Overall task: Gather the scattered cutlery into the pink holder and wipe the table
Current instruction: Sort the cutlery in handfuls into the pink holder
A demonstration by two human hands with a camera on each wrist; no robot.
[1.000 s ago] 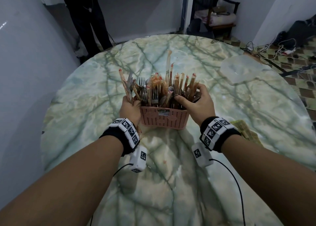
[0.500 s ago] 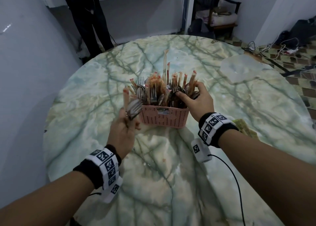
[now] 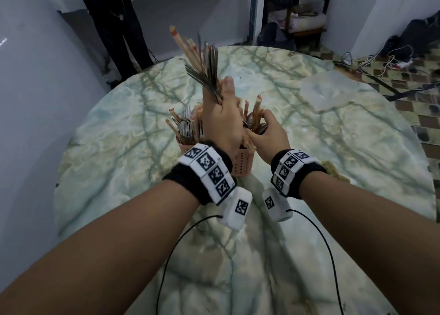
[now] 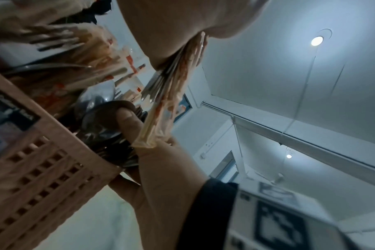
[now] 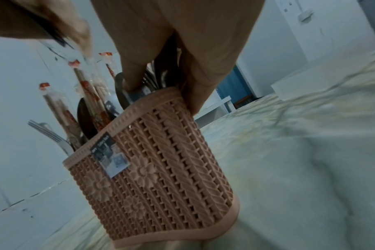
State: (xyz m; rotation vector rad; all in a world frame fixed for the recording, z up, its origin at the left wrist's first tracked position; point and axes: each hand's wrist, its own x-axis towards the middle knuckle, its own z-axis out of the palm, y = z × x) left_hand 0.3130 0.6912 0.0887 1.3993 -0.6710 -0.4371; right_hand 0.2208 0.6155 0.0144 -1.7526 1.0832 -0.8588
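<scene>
The fingers of the left hand (image 3: 220,114) are curled tight around a bundle of cutlery (image 3: 202,62): metal forks together with wrapped chopsticks, the tines and wrapper ends fanning upward and far from the person. This hand is raised above the pink holder (image 3: 242,164) and hides its middle in the head view. The lower ends of the bundle point down towards the holder's right part, near the right thumb.

The right hand (image 3: 266,136) grips the holder at its right end. The thumb (image 5: 131,67) is hooked inside over the rim and presses on spoons there, and the other fingers are outside on the wall. The holder stands on the marble table (image 3: 119,147), already crowded with forks, spoons and chopstick packets.

I judge that the gathering step is in hand: this bundle is being put into the holder. The next move needs the bundle lowered straight into a free gap while the right hand steadies the holder, because the crowded pieces may block it. The wiping seems not yet begun; no cloth is in either hand.
</scene>
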